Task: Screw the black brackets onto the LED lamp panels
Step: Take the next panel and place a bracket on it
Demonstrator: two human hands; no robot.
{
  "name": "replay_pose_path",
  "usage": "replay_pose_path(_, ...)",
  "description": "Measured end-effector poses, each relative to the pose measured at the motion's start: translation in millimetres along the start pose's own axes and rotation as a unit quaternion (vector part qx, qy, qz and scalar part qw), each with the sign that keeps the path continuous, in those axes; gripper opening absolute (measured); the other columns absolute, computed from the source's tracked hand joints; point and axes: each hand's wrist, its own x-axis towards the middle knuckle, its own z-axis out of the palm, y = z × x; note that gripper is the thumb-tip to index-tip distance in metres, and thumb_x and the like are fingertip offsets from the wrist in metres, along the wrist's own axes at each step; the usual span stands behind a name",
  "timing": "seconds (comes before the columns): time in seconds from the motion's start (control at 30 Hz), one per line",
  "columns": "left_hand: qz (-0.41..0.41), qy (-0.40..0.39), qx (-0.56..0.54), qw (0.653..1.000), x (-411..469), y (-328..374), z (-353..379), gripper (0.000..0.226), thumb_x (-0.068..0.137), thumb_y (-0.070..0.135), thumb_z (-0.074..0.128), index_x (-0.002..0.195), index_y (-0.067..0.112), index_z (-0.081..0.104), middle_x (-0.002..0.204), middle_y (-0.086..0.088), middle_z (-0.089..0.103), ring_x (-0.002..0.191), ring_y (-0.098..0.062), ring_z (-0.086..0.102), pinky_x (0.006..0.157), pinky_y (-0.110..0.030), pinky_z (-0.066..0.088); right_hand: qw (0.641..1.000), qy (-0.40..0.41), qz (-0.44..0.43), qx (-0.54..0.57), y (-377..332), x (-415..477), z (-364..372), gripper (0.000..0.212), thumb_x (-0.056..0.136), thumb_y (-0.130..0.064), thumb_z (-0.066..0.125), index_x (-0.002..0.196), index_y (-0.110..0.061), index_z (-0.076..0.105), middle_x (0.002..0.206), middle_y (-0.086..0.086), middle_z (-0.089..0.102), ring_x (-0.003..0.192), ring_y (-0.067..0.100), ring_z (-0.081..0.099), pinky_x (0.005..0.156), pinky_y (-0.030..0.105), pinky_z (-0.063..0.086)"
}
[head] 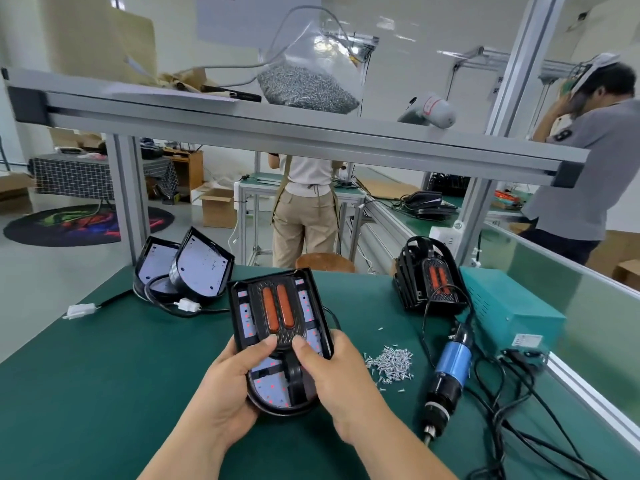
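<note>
A black LED lamp panel (308,308) with white LED boards is held tilted above the green mat, in the middle of the view. A black bracket (277,311) with two orange inserts lies in it. My left hand (228,382) grips the panel's lower left side, thumb pressing on the bracket's lower end. My right hand (332,375) grips the lower right side, its thumb beside the left one. A pile of small silver screws (391,363) lies to the right. Right of the screws, a blue and black electric screwdriver (448,368) lies on the mat.
Two more lamp panels (194,268) with cables and white connectors lean at the back left. A stack of brackets and panels (429,275) stands back right, beside a teal power box (509,317). An aluminium shelf (277,119) overhead carries a bag of screws. Two people stand behind the bench.
</note>
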Motion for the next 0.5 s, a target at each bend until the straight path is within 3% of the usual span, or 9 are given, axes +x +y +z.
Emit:
replay_pose_path(0.13,-0.005,-0.016,0.02,1.0,-1.1,2.7,-1.2,0.045,0.072,0.006,0.066,0.117,0.002,0.067,0.109,-0.026,0.072,0.085,-0.038,0.074,0.063,-0.045,0.061,0.998,-0.013,0.001,0.057,3.6,-1.2,-3.0,0.026,0.085,-0.026,0.077,0.105,-0.015,0.064,0.102,0.003,0.076,0.098,0.023,0.072,0.095,0.043,0.055)
replay_pose_path(0.23,-0.013,-0.044,0.047,0.998,-3.2,10.5,-6.5,0.048,0.069,0.006,0.068,0.117,-0.001,0.067,0.109,-0.029,0.071,0.086,-0.041,0.074,0.064,-0.045,0.061,0.997,-0.036,-0.007,0.075,-1.1,0.9,-9.7,0.037,0.075,-0.037,0.079,0.099,-0.012,0.068,0.097,0.006,0.077,0.089,0.019,0.073,0.085,0.031,0.056)
replay_pose_path(0.3,-0.022,-0.07,0.078,0.994,-6.6,15.9,-7.5,0.051,0.064,0.006,0.071,0.114,-0.001,0.069,0.111,-0.029,0.07,0.09,-0.042,0.073,0.066,-0.044,0.061,0.994,-0.044,-0.01,0.095,-2.9,2.7,-13.8,0.035,0.082,-0.04,0.079,0.1,-0.011,0.07,0.097,0.004,0.078,0.091,0.016,0.073,0.087,0.03,0.056)
replay_pose_path(0.4,-0.038,-0.091,0.113,0.989,-11.2,18.8,-4.9,0.047,0.062,0.005,0.071,0.108,0.0,0.072,0.112,-0.03,0.07,0.09,-0.042,0.073,0.068,-0.044,0.062,0.991,-0.044,-0.015,0.127,-2.8,2.9,-14.7,0.022,0.091,-0.032,0.069,0.104,-0.014,0.071,0.102,0.0,0.078,0.101,0.02,0.072,0.094,0.036,0.056)
replay_pose_path(0.5,-0.045,-0.078,0.095,0.991,-10.6,18.5,-1.0,0.049,0.07,0.01,0.067,0.117,-0.003,0.067,0.113,-0.029,0.07,0.091,-0.04,0.073,0.07,-0.045,0.062,0.984,-0.013,-0.016,0.176,0.2,2.5,-8.1,0.02,0.093,-0.026,0.067,0.104,-0.01,0.07,0.103,0.006,0.077,0.104,0.029,0.071,0.096,0.044,0.055)
